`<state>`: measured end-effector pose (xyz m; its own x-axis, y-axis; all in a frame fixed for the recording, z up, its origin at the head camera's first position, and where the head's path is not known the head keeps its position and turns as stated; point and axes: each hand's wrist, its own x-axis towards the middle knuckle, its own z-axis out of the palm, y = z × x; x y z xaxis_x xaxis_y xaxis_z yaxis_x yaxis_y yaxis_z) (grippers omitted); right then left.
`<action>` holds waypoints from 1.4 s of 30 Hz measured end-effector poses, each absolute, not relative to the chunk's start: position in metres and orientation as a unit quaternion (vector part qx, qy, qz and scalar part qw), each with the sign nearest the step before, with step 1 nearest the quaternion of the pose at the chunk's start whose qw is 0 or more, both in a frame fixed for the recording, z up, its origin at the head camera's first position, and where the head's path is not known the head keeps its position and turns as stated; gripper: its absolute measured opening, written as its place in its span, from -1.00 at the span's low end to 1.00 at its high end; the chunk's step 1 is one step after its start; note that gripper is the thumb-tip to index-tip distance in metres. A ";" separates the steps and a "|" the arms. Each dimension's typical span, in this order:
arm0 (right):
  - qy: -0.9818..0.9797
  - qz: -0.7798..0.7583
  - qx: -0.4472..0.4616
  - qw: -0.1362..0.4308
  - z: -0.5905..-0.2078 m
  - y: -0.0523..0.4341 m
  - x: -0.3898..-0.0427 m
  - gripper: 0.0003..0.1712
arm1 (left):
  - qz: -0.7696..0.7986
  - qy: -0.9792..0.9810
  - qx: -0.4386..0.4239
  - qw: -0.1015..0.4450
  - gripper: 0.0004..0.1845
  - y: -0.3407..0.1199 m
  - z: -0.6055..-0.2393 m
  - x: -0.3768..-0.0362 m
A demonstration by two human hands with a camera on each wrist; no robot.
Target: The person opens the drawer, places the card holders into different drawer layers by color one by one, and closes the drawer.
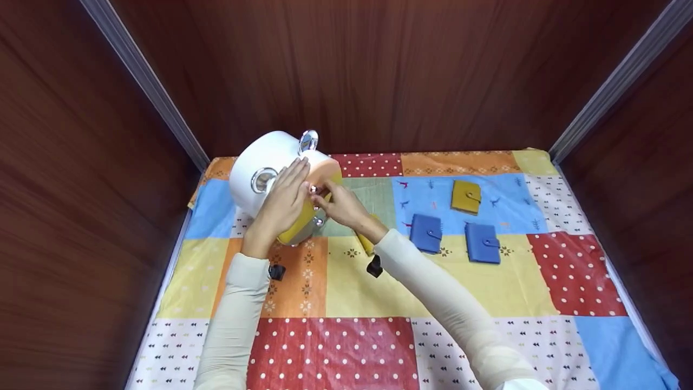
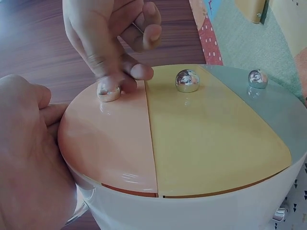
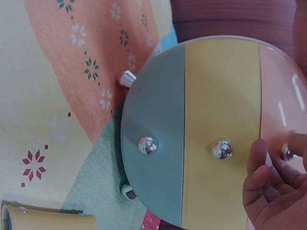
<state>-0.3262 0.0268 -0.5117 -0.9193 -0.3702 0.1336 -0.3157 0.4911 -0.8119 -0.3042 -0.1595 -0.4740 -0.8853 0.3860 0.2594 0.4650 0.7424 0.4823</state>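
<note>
A white drum-shaped box (image 1: pixel 270 149) lies tipped with its round face towards me. That face is divided into a pink panel (image 2: pixel 122 143), a yellow panel (image 2: pixel 216 143) and a green panel (image 3: pixel 151 96), each with a chrome ball knob. With thumb and forefinger my right hand (image 1: pixel 344 206) pinches the pink panel's knob (image 2: pixel 109 93); its other fingers are bent. My left hand (image 1: pixel 284 200) rests with extended fingers against the box's side by the pink panel. The yellow panel's knob (image 3: pixel 222 149) stands beside the right fingers, untouched.
Right of the box lie two blue snap-strap wallets (image 1: pixel 426 233) and a mustard one (image 1: pixel 466 196). Another yellow wallet (image 1: pixel 365 244) is partly hidden under my right forearm. A patchwork cloth (image 1: pixel 433 292) covers the table, and wood-look walls (image 1: pixel 352 76) enclose it.
</note>
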 end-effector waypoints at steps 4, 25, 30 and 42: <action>0.879 -0.432 -0.203 0.003 -0.512 0.031 -0.327 -0.80 | -0.276 -0.931 -0.225 0.072 -0.41 -0.160 -0.473 -0.303; 0.927 -0.339 -0.161 0.026 -0.538 0.028 -0.331 -0.66 | -0.279 -0.930 -0.226 0.072 -0.41 -0.160 -0.474 -0.303; 0.927 -0.334 -0.168 0.026 -0.541 0.027 -0.330 -0.64 | -0.282 -0.929 -0.226 0.076 -0.42 -0.160 -0.475 -0.302; 0.929 -0.323 -0.177 0.029 -0.546 0.022 -0.331 -0.70 | -0.275 -0.930 -0.229 0.078 -0.41 -0.159 -0.473 -0.302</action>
<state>-0.3305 0.0223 -0.5464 -0.9356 -0.3476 0.0615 -0.3107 0.7282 -0.6109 -0.3022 -0.1590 -0.4731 -0.8832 0.3825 0.2714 0.4686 0.7439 0.4765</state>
